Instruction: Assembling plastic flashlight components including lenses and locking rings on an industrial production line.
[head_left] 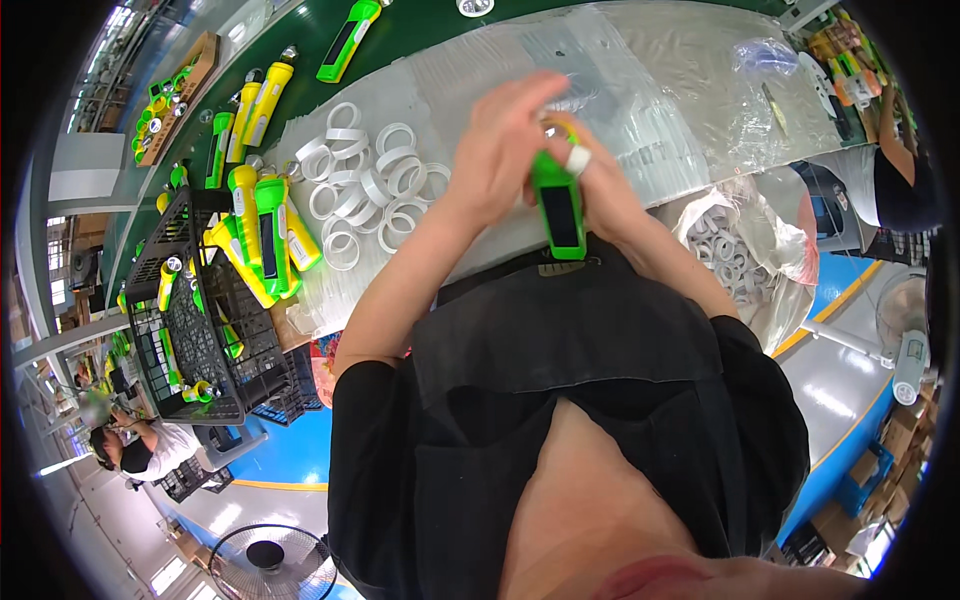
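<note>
A green flashlight (561,208) with a dark panel along its handle is in front of my chest, its head pointing away from me. My right hand (603,185) is closed around it near the head, and a white band (578,160) wraps one finger. Beside the flashlight's head is my left hand (505,140), its fingers stretched out and slightly blurred; whether its palm touches the head cannot be made out. Yellow shows at the partly hidden head. To the left, a pile of white rings (365,185) lies on the plastic-covered table (440,75).
Several yellow and green flashlights (270,225) lie at the left, beside a black crate (235,355) holding more. Another green flashlight (348,42) lies far off. A sack of white rings (725,250) hangs at the table's right edge. People work at both sides; fans stand nearby.
</note>
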